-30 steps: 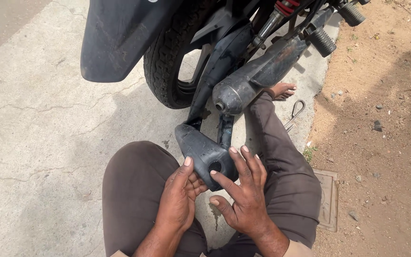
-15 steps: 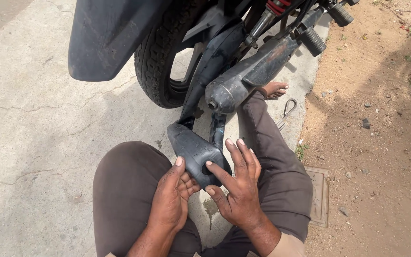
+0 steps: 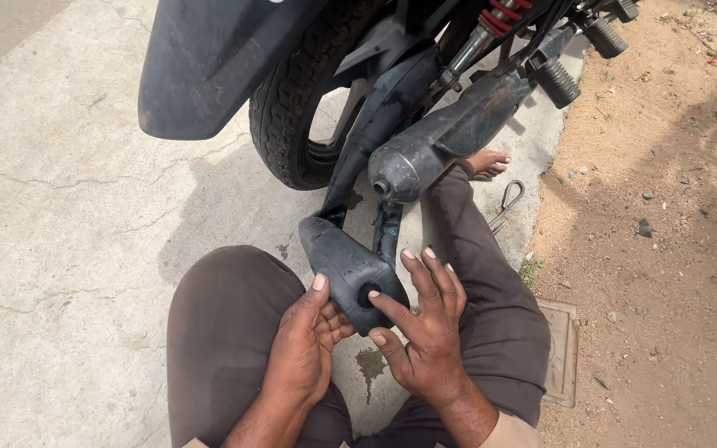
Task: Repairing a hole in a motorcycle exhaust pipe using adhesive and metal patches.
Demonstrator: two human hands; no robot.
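A black plastic motorcycle part (image 3: 346, 267) with a round hole in its face hangs low behind the rear wheel, between my knees. My left hand (image 3: 304, 344) grips its lower left side, thumb up along the edge. My right hand (image 3: 421, 328) rests against its right side with fingers spread, and the index fingertip lies at the hole. Both hands touch the part. Just above it are the grey exhaust muffler (image 3: 437, 149) and the rear tyre (image 3: 300, 116).
The black rear mudguard (image 3: 209, 58) overhangs at the top left. A red shock spring (image 3: 499, 15) and footpegs (image 3: 553, 83) are at the top right. My bare foot (image 3: 487, 162) and a metal clip (image 3: 508, 199) lie by the concrete edge; dirt and a drain cover (image 3: 562, 353) are on the right.
The view has shifted slightly, and my right index finger has moved onto the hole in the black part. Both hands stay on the part.
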